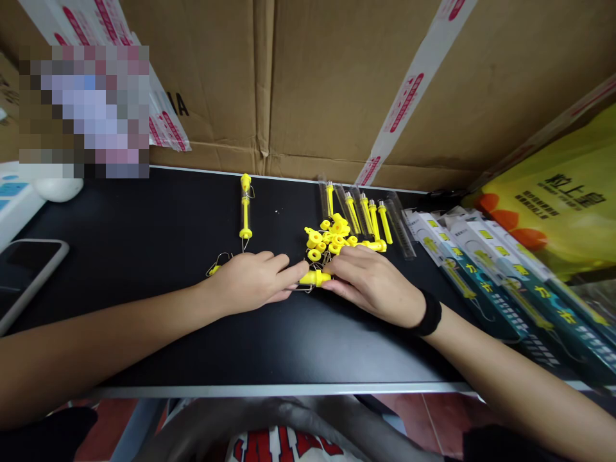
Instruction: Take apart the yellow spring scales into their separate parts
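Observation:
Between both hands lies a yellow tubular spring scale [315,278], held level just above or on the black table top. My left hand [255,279] is closed around its tube, which is mostly hidden; a yellow end with a wire hook sticks out to the left. The fingers of my right hand [373,279] pinch its right end, beside a bent wire hook. Just beyond the right fingertips is a pile of loose yellow plastic caps and rings [332,237]. Another spring scale [246,208] lies upright in view behind my left hand, hook toward me.
Clear tubes [400,224] and several yellow rods [385,221] lie in a row at the back right. Packaged spring scales [500,276] are stacked at right, beside a yellow bag [553,192]. A phone [31,276] rests at left. Cardboard boxes [327,83] stand behind the table.

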Demonstrator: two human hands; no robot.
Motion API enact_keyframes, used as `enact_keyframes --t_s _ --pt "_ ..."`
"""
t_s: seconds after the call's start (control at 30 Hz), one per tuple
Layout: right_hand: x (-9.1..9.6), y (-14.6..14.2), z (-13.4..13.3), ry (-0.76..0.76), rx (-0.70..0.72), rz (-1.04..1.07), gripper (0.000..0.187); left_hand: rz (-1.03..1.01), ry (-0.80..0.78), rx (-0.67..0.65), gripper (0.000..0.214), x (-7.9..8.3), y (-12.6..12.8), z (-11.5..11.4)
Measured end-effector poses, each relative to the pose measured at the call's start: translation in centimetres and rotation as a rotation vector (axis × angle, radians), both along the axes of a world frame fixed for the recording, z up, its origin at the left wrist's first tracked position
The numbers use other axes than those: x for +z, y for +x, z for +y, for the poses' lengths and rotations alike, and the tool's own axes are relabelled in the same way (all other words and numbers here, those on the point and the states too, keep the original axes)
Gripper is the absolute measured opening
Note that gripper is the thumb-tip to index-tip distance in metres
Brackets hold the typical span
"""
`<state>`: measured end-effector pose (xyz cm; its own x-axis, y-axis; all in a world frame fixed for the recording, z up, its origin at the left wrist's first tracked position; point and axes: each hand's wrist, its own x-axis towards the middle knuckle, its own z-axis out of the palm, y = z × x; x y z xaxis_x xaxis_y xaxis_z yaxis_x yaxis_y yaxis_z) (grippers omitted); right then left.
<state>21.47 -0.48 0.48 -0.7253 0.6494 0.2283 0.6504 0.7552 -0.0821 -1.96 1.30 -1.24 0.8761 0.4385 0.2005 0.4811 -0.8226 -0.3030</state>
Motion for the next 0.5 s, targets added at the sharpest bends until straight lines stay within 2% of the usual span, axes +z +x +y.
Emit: enact_keyframes --t_s 0.3,0.5 --pt "0.11 0.21 -0.22 0.062 0.07 0.08 0.018 -0.003 0.001 -0.005 0.031 0.07 -0.01 -0.02" --pt "-0.01 0.2 -0.04 0.023 0.009 0.056 0.034 -0.002 -0.008 0.003 0.031 0.07 -0.02 0.02"
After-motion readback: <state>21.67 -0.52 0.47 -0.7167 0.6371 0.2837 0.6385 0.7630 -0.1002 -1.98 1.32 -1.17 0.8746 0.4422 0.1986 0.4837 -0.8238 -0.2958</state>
